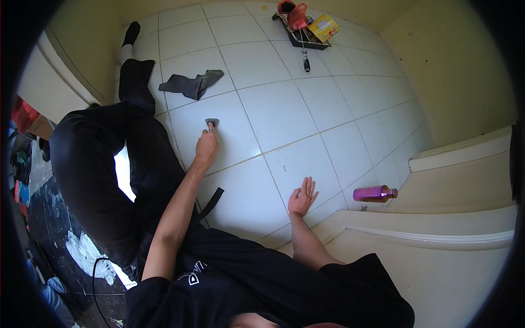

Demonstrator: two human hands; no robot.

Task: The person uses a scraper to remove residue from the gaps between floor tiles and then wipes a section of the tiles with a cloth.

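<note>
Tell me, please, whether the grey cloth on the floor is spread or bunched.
Bunched: the grey cloth lies on the tiles in a crooked strip with visible folds.

Pale square tiles are covering the floor (290, 112), with thin grout lines crossing between them. A crumpled grey cloth (188, 86) is lying near a small dark piece (212, 121); a purple bottle (372, 193) is resting off to the right, and a black tray (298, 42) is sitting at the far side.
</note>
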